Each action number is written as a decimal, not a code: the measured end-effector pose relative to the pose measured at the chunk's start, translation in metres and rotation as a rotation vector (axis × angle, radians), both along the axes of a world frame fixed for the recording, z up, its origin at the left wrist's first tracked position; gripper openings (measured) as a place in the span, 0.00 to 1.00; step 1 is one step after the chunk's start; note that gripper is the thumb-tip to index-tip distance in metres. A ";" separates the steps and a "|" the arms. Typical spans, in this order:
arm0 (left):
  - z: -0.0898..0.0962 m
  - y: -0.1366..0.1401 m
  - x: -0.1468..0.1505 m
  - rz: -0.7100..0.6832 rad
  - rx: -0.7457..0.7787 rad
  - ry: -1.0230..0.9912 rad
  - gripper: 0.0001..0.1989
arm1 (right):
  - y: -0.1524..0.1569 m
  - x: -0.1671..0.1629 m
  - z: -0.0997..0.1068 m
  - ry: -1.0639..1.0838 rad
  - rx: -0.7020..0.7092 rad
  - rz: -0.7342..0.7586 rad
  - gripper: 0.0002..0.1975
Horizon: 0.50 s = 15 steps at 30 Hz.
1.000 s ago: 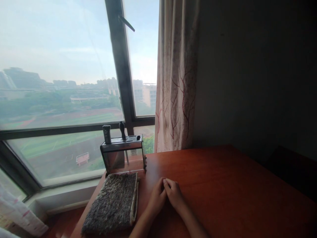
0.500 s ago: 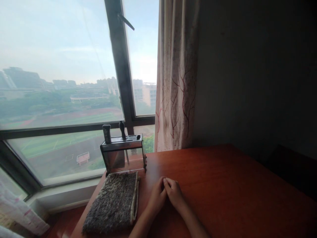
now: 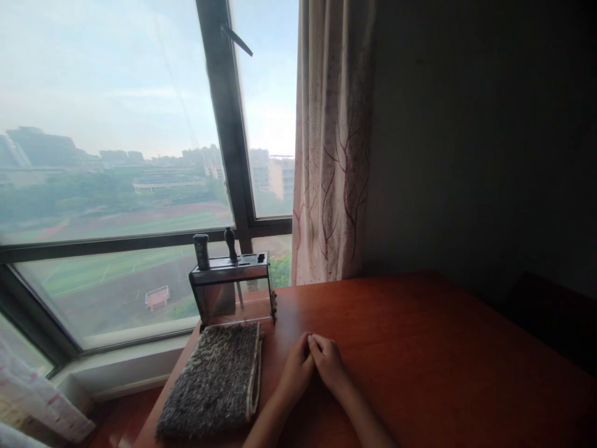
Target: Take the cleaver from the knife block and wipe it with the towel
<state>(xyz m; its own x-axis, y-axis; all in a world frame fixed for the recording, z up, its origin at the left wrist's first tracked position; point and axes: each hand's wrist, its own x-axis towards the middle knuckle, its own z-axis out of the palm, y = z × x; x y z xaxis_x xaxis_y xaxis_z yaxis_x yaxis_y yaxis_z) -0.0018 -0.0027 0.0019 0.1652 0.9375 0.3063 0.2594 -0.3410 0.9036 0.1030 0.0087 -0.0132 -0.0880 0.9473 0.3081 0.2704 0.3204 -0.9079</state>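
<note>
My left hand (image 3: 298, 363) and my right hand (image 3: 326, 358) rest together on the reddish-brown wooden table (image 3: 396, 336), fingertips touching in an inverted V. The fingers of both are closed and partly hidden from me; no object shows in them. To the left of my left hand lies a folded, shaggy grey cloth (image 3: 214, 382) with a pale edge. Behind the cloth stands a clear-sided knife block (image 3: 233, 292). Two dark handles stick up from its top, and a broad dark blade shows through the side.
A large window (image 3: 116, 124) fills the left side, with a dark frame (image 3: 228, 118) and a handle (image 3: 239, 41). A patterned curtain (image 3: 333, 143) hangs behind the table. The table's left edge runs just past the cloth; a dark wall (image 3: 466, 124) is at the right.
</note>
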 end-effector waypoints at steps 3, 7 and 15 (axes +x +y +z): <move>0.001 0.000 0.000 -0.003 -0.006 0.001 0.05 | 0.000 0.000 -0.001 0.001 0.002 0.002 0.20; 0.002 0.000 0.001 0.005 -0.012 0.007 0.05 | 0.000 0.000 -0.001 0.000 0.004 0.004 0.20; 0.003 -0.001 0.001 0.001 -0.016 -0.008 0.05 | 0.002 0.000 -0.003 0.002 0.004 0.002 0.20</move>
